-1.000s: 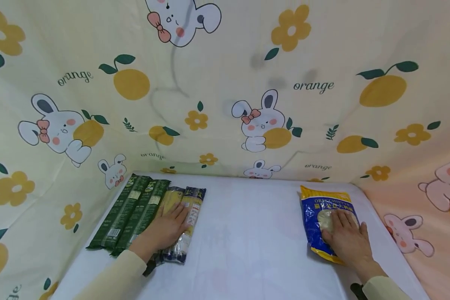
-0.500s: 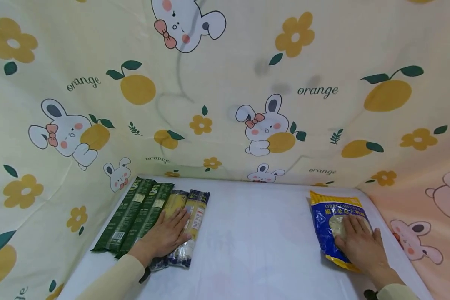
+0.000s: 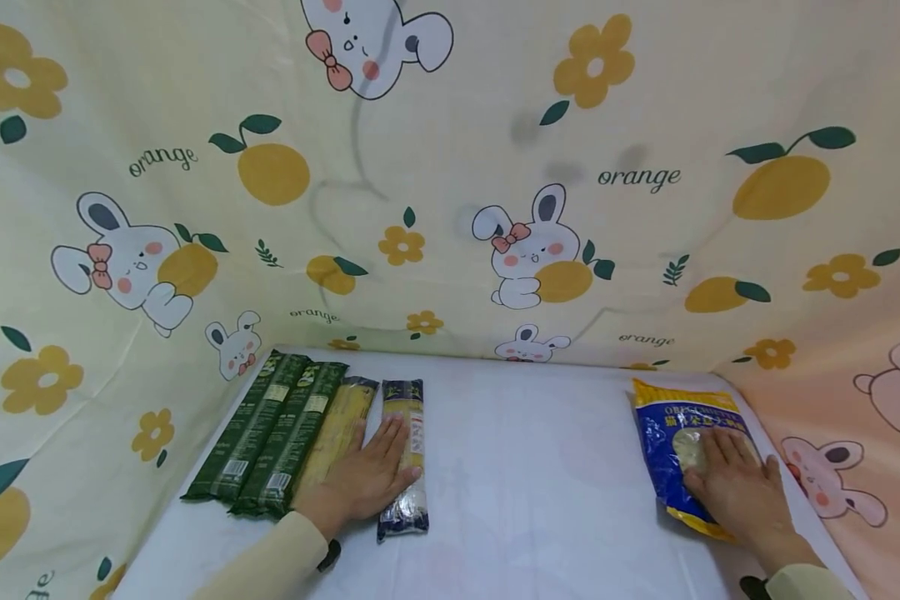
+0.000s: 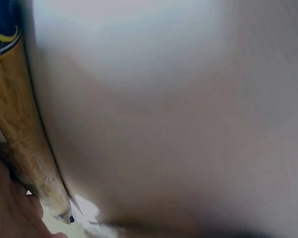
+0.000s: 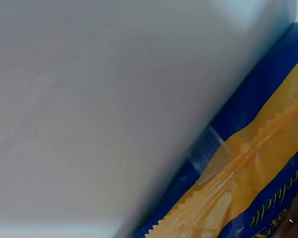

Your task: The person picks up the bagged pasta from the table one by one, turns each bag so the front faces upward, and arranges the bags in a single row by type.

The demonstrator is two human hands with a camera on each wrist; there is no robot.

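My left hand [image 3: 367, 477] lies with extended fingers over a long clear pack of spaghetti [image 3: 402, 512] with dark blue ends. In the left wrist view, that pack [image 4: 25, 124] runs down the left edge, fingers [image 4: 12, 208] against its lower part. Just left of it is a similar yellow pasta pack [image 3: 339, 425], partly behind the hand. My right hand [image 3: 742, 492] rests, fingers extended, on a blue and yellow bag of orecchiette [image 3: 656, 442] at the table's right side. Printed lettering and a crimped seam show on the bag [image 5: 253, 163] in the right wrist view.
Two long green packs [image 3: 296, 442] lie side by side at the left of the white table [image 3: 525, 467]. A printed cloth with rabbits and oranges [image 3: 435, 167] hangs behind the table and along both sides.
My left hand and the outer spaghetti pack have moved right, leaving a gap beside the other yellow pack. The orecchiette bag has shifted slightly right under my right hand.
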